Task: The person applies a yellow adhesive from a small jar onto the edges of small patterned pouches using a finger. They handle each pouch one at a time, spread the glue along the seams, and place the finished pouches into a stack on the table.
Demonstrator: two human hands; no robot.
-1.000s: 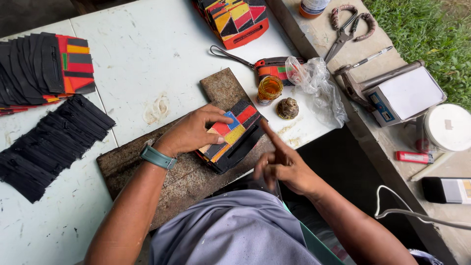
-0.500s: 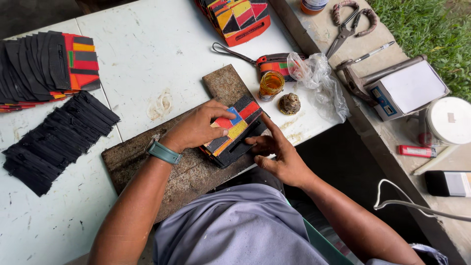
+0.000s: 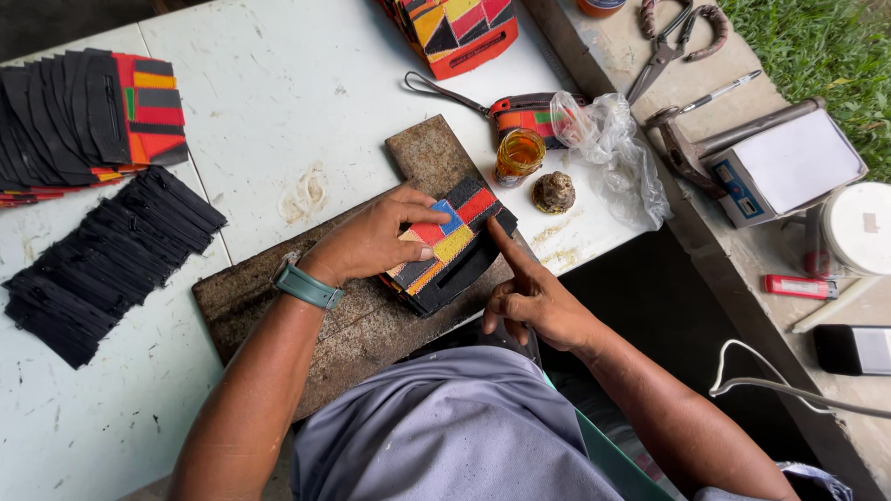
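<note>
Amber liquid fills the small glass jar [image 3: 518, 155] beside the lid [image 3: 553, 192].

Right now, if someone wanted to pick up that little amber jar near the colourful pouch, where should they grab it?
Probably by its sides, coming straight down from above. The jar stands upright with its round body open on the near side. A pouch and a plastic bag crowd it behind and to the right, so a sideways reach from there looks awkward. Fingers on its left and right walls seem safest.

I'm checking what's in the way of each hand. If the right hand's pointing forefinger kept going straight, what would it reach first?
The right hand already touches the patchwork pouch edge; beyond it probably the small amber jar, though depth is unclear.
</note>
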